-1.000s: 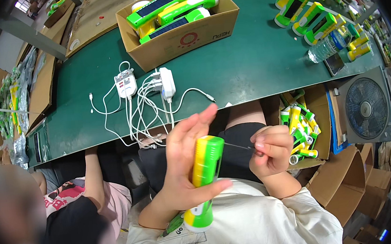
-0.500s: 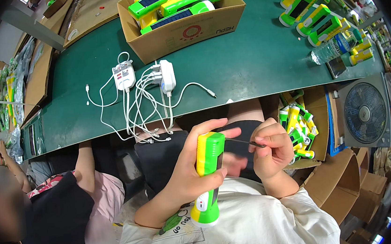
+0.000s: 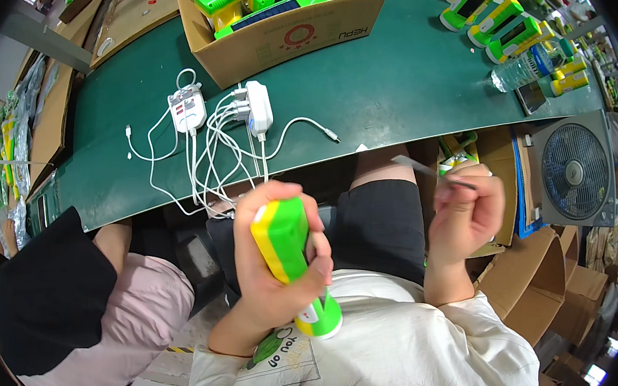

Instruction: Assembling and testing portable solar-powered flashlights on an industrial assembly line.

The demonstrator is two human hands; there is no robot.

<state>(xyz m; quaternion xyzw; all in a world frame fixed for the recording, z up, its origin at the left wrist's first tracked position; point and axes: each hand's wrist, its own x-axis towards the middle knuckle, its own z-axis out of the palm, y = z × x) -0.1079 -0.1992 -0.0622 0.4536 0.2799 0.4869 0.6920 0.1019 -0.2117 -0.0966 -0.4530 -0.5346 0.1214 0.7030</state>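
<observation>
My left hand [image 3: 261, 293] is wrapped round a green and yellow flashlight [image 3: 281, 229], held upright and slightly tilted in front of my shirt. Its wider end with a white rim points down toward me. My right hand [image 3: 468, 218], raised on the right and apart from the flashlight, pinches a thin flat tool [image 3: 418, 167]. The tool's pale tip sticks out to the left and its darker end lies between my fingers; motion blur hides its exact kind.
White charging blocks [image 3: 260, 108] with tangled cables lie on the green table [image 3: 360, 106]. Behind them stands a cardboard box [image 3: 288, 50] of flashlights. More flashlights [image 3: 473, 2] and a water bottle [image 3: 524, 72] are at right, above a fan [image 3: 575, 171]. A co-worker [image 3: 58, 291] sits left.
My right hand has moved right, away from the flashlight, with the thin tool. My left hand and the flashlight have shifted left. The co-worker has leaned forward.
</observation>
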